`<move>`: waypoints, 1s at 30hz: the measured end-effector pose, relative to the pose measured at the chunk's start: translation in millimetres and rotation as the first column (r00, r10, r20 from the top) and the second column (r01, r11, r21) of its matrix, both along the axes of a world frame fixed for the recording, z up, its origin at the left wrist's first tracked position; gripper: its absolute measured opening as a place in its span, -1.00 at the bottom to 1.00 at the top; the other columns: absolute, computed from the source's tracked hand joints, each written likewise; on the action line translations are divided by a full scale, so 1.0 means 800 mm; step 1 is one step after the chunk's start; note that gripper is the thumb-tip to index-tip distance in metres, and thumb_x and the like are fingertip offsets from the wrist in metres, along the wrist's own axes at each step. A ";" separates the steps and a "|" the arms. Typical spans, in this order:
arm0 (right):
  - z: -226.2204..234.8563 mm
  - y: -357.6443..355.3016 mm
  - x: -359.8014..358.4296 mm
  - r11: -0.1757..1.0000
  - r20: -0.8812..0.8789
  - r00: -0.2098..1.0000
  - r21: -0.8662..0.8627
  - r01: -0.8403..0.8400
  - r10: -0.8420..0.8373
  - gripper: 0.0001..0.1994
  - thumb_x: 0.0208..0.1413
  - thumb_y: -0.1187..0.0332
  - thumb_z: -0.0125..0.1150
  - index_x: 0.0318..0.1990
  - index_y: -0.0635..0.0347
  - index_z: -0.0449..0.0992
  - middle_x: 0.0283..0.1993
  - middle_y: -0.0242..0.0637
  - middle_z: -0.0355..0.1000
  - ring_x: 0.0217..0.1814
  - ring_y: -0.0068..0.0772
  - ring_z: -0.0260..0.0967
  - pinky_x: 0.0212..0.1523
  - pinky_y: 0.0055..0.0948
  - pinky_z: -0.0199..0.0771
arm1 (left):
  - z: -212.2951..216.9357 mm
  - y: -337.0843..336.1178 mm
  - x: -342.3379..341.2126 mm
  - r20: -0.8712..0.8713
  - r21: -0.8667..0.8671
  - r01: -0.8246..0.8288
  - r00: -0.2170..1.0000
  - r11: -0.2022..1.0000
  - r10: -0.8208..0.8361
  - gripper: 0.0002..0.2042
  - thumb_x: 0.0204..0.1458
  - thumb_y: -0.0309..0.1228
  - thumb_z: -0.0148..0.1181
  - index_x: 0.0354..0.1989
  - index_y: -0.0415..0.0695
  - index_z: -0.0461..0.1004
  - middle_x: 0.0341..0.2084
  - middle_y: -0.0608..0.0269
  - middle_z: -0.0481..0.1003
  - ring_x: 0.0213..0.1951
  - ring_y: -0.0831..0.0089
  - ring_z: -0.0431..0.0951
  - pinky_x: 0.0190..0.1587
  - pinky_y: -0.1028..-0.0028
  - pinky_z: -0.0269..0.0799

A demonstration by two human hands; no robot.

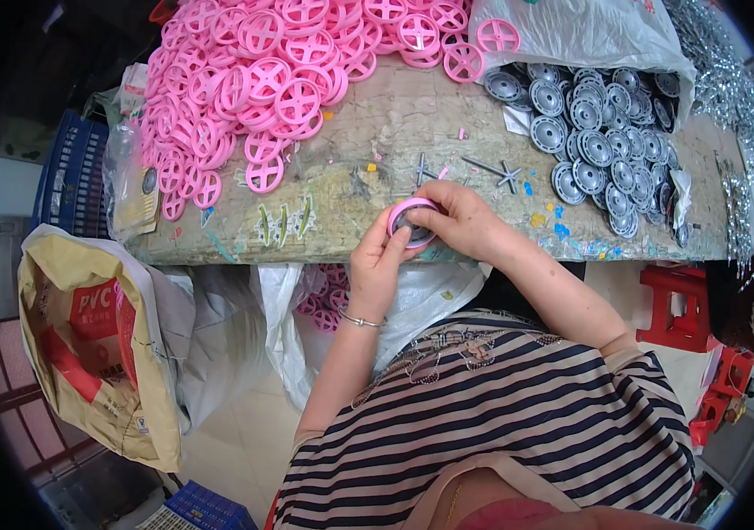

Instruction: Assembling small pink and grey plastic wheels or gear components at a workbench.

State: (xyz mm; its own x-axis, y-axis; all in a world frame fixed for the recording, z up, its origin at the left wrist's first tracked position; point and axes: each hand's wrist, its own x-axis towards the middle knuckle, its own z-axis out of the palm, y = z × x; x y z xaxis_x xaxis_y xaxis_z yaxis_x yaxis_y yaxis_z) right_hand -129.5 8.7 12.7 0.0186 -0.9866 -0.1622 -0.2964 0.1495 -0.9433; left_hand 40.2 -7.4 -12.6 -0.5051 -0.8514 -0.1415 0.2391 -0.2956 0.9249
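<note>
Near the front edge of the table, both my hands grip a pink ring (405, 204) with a dark grey disc (407, 220) inside it. My left hand (375, 263) is closed on its left side, with the thumb pressing on the disc. From the right, my right hand (463, 221) has its fingers wrapped round the far rim and its thumb on the disc. The fingers partly hide both pieces. Just beyond my hands lie a grey star-ended rod (507, 176) and a second grey spoked piece (424, 168).
A heap of pink spoked rings (297, 102) covers the table's (368, 124) far left. Grey discs (598, 148) spill from a white bag (589, 40) at far right. An open paper sack (160, 353) stands left; a red stool (673, 309) stands right. Silver tinsel (726, 84) hangs beyond.
</note>
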 end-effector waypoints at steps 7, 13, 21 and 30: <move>0.021 -0.037 -0.042 0.988 -0.233 0.971 -0.153 0.017 -0.052 -0.57 0.06 0.19 0.29 0.01 0.25 0.41 -0.04 -0.12 0.37 -0.05 -0.32 0.38 -0.04 -0.38 0.41 | -0.002 0.038 0.081 0.419 -0.400 -0.183 0.835 0.898 0.357 -0.70 0.25 -0.40 -0.10 0.04 -0.29 0.39 -0.14 0.19 0.47 -0.07 0.50 0.44 0.00 0.52 0.33; -0.004 -0.144 -0.148 0.781 -0.730 0.409 -0.621 -0.061 -0.548 -0.38 -0.08 0.17 0.34 0.13 0.24 0.31 0.13 -0.10 0.27 0.16 0.03 0.17 0.16 -0.13 0.24 | -0.079 0.069 0.195 0.830 -0.407 0.088 0.451 0.909 0.328 -0.69 0.20 -0.37 -0.01 -0.02 -0.35 0.42 -0.21 -0.03 0.52 -0.09 0.26 0.53 -0.05 0.39 0.40; 0.012 -0.143 -0.151 0.842 -0.839 0.316 -0.510 -0.173 -0.444 -0.49 -0.02 -0.01 0.24 -0.02 0.17 0.43 -0.09 -0.17 0.47 -0.01 -0.11 0.37 0.06 -0.22 0.35 | -0.008 0.048 0.122 0.527 -0.116 -0.094 0.838 0.989 0.141 -0.75 0.17 -0.55 0.00 0.01 -0.25 0.41 -0.31 0.12 0.55 -0.36 0.51 0.57 -0.44 0.61 0.49; 0.056 -0.015 -0.038 0.985 -0.255 0.952 0.006 -0.175 0.171 -0.61 0.29 0.10 -0.16 0.01 0.20 0.40 -0.18 -0.12 0.46 -0.10 -0.25 0.41 0.00 -0.32 0.36 | 0.016 -0.028 -0.026 0.009 -0.124 -0.059 0.998 0.990 0.061 -0.70 0.19 -0.50 0.02 0.08 -0.27 0.27 -0.12 0.12 0.46 -0.13 0.40 0.54 -0.24 0.45 0.60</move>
State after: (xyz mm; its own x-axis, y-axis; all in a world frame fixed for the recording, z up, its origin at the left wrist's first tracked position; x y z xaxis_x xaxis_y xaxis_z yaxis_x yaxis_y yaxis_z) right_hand -160.3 -3.4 57.7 0.1494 -0.9745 -0.1676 -0.5459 0.0601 -0.8357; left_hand 19.8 -29.8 0.2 -0.4511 -0.8916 -0.0393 0.2408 -0.1640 0.9566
